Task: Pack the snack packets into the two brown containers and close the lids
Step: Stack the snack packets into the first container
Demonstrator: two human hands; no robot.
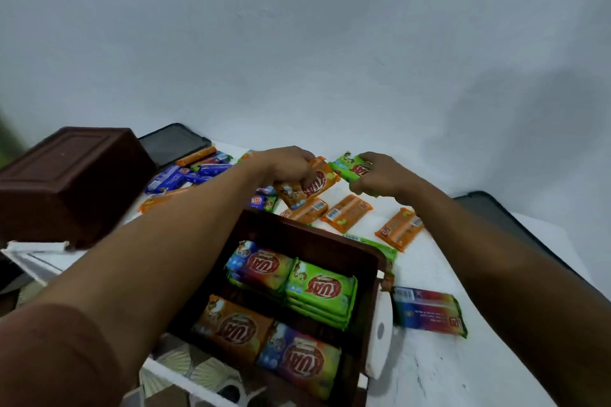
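White wall (297,26) backs a white table (436,269), where an open brown container (307,235) at the near edge holds stacked snack packets (320,287) and a second brown container (72,182) sits at the left edge. Near the far edge, among loose packets (347,211), the left hand (287,165) grips an orange packet (317,182) and the right hand (380,175) grips a green packet (347,165).

Two brown containers (72,182), one phone (172,145), four top packets (317,287) in the open one, one packet (319,180) per grip (287,163).

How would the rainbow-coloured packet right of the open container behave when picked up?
The rainbow-coloured packet lies flat with a crisp slab shape, so probably fairly stiff and unlikely to roll. It looks thin, so likely light; the glossy wrapper may be slippery.
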